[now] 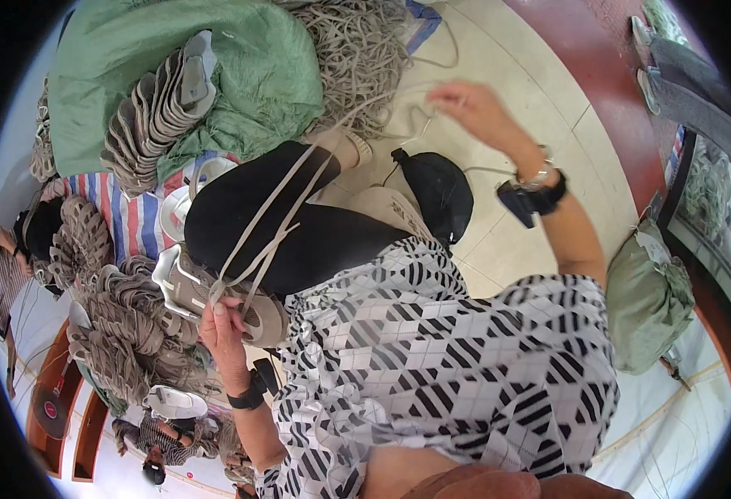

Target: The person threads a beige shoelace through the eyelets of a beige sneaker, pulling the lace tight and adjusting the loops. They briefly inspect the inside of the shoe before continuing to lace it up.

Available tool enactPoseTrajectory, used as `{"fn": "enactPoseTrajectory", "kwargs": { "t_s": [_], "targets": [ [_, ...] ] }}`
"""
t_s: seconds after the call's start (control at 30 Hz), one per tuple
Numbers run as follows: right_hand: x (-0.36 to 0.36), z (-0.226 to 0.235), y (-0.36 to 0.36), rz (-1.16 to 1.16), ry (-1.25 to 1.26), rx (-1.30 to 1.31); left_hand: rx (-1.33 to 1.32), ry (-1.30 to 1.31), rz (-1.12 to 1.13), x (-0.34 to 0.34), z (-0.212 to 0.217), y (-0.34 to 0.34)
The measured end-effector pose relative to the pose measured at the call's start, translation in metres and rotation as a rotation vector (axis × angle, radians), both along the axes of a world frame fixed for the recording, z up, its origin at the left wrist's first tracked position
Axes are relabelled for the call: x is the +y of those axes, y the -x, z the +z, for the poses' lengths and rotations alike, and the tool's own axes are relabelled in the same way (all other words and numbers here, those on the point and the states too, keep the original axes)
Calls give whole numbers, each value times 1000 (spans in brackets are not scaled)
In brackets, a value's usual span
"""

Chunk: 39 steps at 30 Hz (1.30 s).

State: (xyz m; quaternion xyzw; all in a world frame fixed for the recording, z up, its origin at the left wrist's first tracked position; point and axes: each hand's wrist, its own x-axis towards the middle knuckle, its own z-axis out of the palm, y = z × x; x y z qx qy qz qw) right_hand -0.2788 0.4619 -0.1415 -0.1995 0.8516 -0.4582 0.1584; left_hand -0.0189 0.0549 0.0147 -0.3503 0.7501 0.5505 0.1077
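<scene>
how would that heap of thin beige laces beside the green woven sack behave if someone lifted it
The heap of thin beige laces would probably sag floppily, since its strands curl loosely. A lifted handful would likely drag others along, as they cross in a tangle.

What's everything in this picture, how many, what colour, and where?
Lace strands: two or more, beige, left of centre
Shoe piece: 1, brown and white, left of centre
Lace heap: 1, beige, top middle
Large sack: 1, green, top left
Shoe-part stack: 1, brown, on the large sack
Striped sheet: 1, red-white-blue, left
Shoe-part piles: several, brown, left
Bundle: 1, black, on the floor
Smaller sack: 1, green, right
Other people: at least 3, striped or grey clothes, edges
Shirt: 1, black-and-white, bottom middle
Wrist devices: 2, black, one per wrist
Left hand: 1, bare, pinching lace
Right hand: 1, bare, blurred, upper right
</scene>
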Motion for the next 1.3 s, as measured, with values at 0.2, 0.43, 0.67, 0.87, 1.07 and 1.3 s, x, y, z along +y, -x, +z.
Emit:
{"fn": "enactPoseTrajectory", "kwargs": {
  "t_s": [0.2, 0.43, 0.67, 0.87, 1.07, 1.3],
  "targets": [
    [-28, -181, -101, -20, -21, -1137, -88, -112, -59, -5, 1, 4],
    [-34, -278, -156, 385, -396, -836, -226, -161, -88, -4, 7, 18],
    [-40, -265, -161, 149, -619, -1099, -292, -254, -31, -21, -1, 31],
    [-50, -249, -170, -221, -536, -1145, -360, -292, -75, -33, -10, 44],
    [-5, -292, -207, -160, -600, -1274, -273, -347, -259, -55, -23, 37],
    [-16, -172, -162, -1130, -118, -924, -77, -245, -489, -60, -32, 6]
  ]
}}
